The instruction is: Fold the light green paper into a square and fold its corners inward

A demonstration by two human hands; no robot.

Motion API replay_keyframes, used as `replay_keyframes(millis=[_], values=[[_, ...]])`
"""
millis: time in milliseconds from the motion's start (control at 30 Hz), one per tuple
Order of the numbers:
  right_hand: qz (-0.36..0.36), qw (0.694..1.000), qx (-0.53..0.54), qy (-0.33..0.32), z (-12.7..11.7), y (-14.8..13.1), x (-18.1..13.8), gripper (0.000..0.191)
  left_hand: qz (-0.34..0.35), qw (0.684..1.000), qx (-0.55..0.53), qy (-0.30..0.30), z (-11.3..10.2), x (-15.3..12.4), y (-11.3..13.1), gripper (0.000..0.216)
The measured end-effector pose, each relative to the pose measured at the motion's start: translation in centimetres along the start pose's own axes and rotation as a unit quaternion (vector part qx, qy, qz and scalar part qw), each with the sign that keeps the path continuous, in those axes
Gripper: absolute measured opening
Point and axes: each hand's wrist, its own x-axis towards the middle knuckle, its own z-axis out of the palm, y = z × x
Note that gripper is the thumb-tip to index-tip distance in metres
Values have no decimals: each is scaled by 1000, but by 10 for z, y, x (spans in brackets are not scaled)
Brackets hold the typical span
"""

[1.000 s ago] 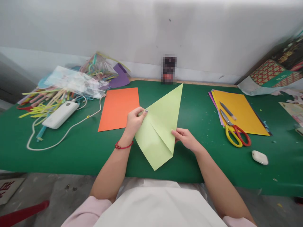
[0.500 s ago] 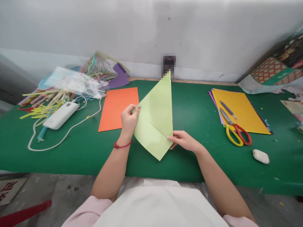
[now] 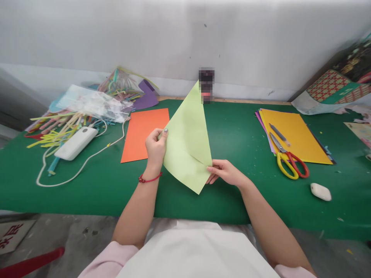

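A light green sheet of paper (image 3: 188, 135) is held up at a slant over the table, its top corner pointing toward the wall. My left hand (image 3: 156, 144) pinches its left edge, thumb on the front face. At the lower right edge my right hand (image 3: 224, 171) grips it between thumb and fingers, some of which are behind the sheet. A short slit or crease line runs through the paper near my right thumb. Behind my left hand, an orange sheet (image 3: 136, 135) lies flat on the table.
On the right, scissors (image 3: 285, 158) and a grey cutter or pen (image 3: 279, 134) rest on stacked yellow sheets (image 3: 307, 139), near a small white case (image 3: 320, 192). Leftward lie a white power bank (image 3: 75, 143) with its cable, paper strips (image 3: 46, 139) and clear plastic (image 3: 89, 102). All are on the green table (image 3: 232, 127).
The green paper's top corner has swung left and its bottom corner slightly right. My left hand has shifted slightly left; both hands keep their hold.
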Motion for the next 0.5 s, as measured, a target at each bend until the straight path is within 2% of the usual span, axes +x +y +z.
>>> replay_keyframes(millis=[167, 267, 500], values=[[-2, 1000, -8, 19, -2, 1, 0, 48, -4, 1000, -7, 7, 2, -1, 0, 29], [-28, 998, -26, 40, -3, 0, 0, 48, -1, 1000, -9, 4, 3, -3, 1, 30], [-46, 991, -36, 123, -6, 4, 3, 53, 40, 989, 104, -98, 11, -13, 7, 31]])
